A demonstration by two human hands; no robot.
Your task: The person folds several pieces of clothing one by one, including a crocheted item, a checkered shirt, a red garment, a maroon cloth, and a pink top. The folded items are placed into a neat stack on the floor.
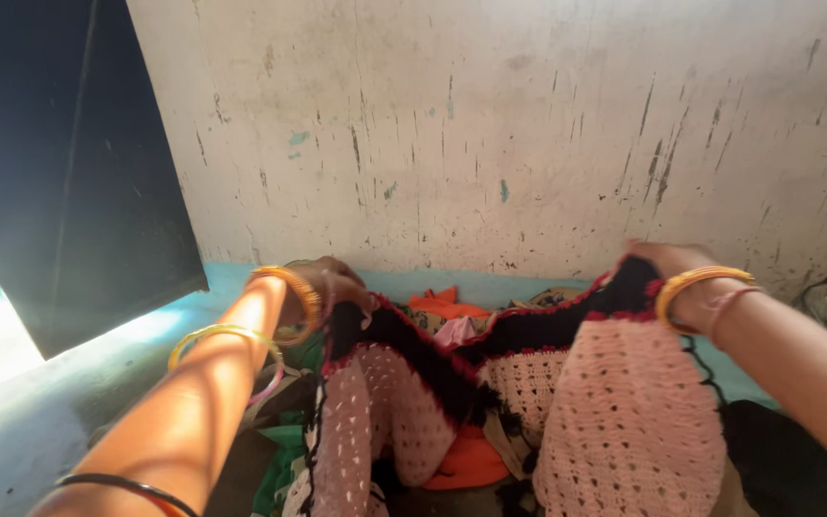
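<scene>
Your left hand [332, 287], at nine o'clock, and right hand [667, 273], at three, each pinch the dark top edge of a pink crocheted garment [528, 383] held centre; bangles could snag its open stitches.

Open air above the stretched crochet garment [567, 402], up to the scarred wall [528, 124] close behind. Passage blocked straight ahead by that wall. Left side hemmed by a dark door [69, 172], bare floor [21, 412] below it. Underneath, crowded with a heap of clothes [452, 306]. Narrow gap only between garment top and wall foot.
</scene>
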